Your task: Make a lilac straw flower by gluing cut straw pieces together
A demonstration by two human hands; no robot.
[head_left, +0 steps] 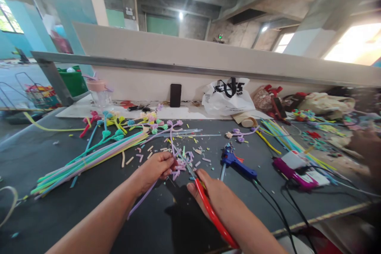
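Observation:
My left hand [160,166] is closed, pinching a purple pipe cleaner [172,139] whose branching top rises above the fingers and whose tail hangs below toward the table's front. My right hand [205,190] grips red-handled scissors [208,206], their blades [186,164] reaching up-left to the pipe cleaner beside my left fingertips. Whether the blades are parted or closed on it, I cannot tell. Under the blades lies a small heap of short purple pieces [178,172]. Cut bits in several colours are scattered around on the dark tabletop.
A bundle of long pastel pipe cleaners [89,162] lies left, below finished-looking fuzzy flowers [113,127]. A blue glue gun [238,164] with trailing cord is right, near a magenta device [294,174]. Behind stand a phone [175,95] and white bag [228,97]. Another person's blurred hand [364,147] is far right.

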